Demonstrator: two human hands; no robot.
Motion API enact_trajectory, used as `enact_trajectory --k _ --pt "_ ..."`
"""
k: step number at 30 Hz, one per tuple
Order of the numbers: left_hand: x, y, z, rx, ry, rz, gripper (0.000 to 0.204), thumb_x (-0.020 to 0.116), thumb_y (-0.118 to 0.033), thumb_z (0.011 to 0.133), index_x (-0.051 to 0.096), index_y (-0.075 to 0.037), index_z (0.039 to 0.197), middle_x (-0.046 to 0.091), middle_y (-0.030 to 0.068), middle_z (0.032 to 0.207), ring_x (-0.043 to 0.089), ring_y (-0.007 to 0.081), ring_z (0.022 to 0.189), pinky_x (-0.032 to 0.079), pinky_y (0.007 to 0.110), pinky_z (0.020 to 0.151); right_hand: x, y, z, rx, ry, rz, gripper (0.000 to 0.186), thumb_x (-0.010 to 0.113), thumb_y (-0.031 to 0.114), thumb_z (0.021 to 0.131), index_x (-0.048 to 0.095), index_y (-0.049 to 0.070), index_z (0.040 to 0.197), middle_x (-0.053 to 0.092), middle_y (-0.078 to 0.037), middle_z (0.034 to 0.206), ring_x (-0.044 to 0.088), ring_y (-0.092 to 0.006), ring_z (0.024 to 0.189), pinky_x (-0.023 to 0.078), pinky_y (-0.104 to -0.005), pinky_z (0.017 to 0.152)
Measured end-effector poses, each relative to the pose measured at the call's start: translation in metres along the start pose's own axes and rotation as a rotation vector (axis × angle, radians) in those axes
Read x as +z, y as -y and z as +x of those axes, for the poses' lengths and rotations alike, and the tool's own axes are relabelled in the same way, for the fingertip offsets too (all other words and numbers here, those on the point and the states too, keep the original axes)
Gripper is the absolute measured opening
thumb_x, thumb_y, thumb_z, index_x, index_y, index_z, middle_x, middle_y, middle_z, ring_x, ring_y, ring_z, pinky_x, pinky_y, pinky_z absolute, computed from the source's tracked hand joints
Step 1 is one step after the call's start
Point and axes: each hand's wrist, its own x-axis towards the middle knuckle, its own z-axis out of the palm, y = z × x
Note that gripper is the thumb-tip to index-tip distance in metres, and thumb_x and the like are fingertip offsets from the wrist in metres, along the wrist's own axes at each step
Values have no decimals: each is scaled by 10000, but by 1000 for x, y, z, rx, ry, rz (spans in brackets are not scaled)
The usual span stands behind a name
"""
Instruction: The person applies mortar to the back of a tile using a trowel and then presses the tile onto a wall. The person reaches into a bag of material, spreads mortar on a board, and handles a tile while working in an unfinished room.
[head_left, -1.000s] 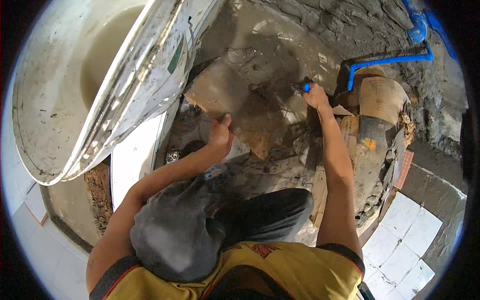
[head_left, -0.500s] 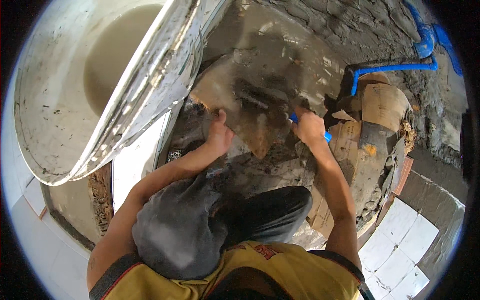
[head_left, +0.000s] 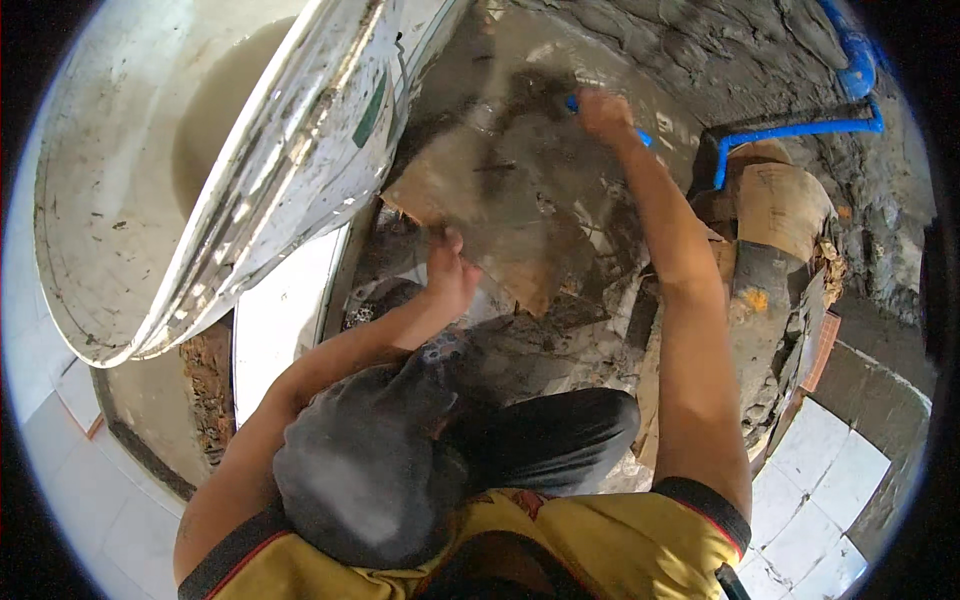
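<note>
My left hand is at the near left edge of a brown, mortar-smeared board with ragged edges, its thumb up and fingers curled, apparently gripping it. Farther forward, my right hand is closed on a blue-handled tool, held over the wet grey mortar beyond the board. The tool's working end is too dark and blurred to make out.
A large white tub holding murky liquid stands at left. Blue pipes run along the rough cement wall at right, above torn cardboard. White tiles lie lower right. My bent knee is below my arms.
My right hand with the blue-handled tool came down toward me and then moved up and away over the mortar. My left hand has stayed at the board's edge.
</note>
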Motion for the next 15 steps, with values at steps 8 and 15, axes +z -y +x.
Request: enact_trajectory --k 8,15 --pt "5 5 7 18 -69 -251 380 499 -336 999 467 -117 1308 512 97 1362 506 323 1229 412 560 1013 4 36 -123 -390 -214 101 346 690 253 792 627 68 1077 674 -185 957 681 -350 887 557 -457 704" --pt "-16 3 13 -156 -8 -199 376 553 -307 977 490 -121 1298 548 98 1325 557 268 1180 537 435 875 -10 -27 -79 292 154 93 365 691 271 803 637 75 1106 684 -196 944 678 -345 887 553 -463 725"
